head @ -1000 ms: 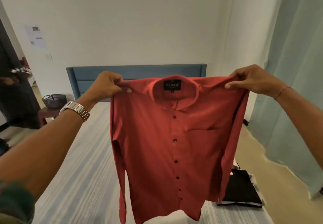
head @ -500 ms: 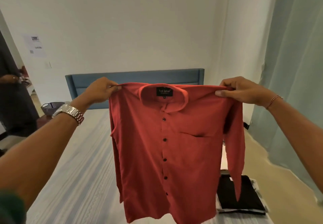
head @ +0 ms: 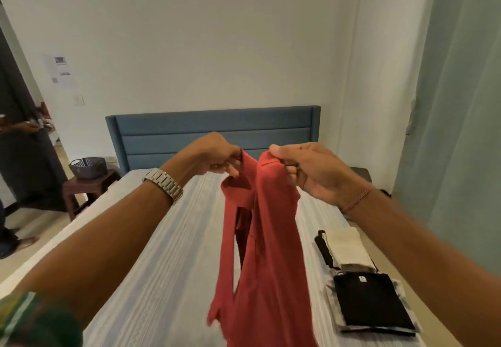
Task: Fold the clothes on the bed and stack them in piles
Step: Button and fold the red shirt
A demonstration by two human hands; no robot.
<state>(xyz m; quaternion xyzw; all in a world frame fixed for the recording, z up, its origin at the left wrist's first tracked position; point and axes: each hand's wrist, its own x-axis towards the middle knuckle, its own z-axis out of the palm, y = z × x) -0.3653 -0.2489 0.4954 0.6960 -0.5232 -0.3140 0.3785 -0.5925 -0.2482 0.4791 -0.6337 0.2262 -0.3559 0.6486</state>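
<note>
A red long-sleeved cotton shirt (head: 267, 243) is hanging folded lengthwise above the striped grey-white bed (head: 162, 251), its two shoulders brought close together. The left hand (head: 214, 157) is pinching one shoulder with curled fingers, and the right hand (head: 306, 170) is pinching the other between thumb and fingers. A folded black T-shirt pile (head: 371, 302) and a folded cream garment (head: 348, 247) are lying at the bed's right edge, before a blue padded headboard (head: 211, 129).

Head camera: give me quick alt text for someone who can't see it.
Both hands, left hand and right hand, pinch a red shirt close together above a striped bed, the shirt hanging doubled lengthwise. Folded piles, a black shirt topping one, sit at the bed's right edge.
</note>
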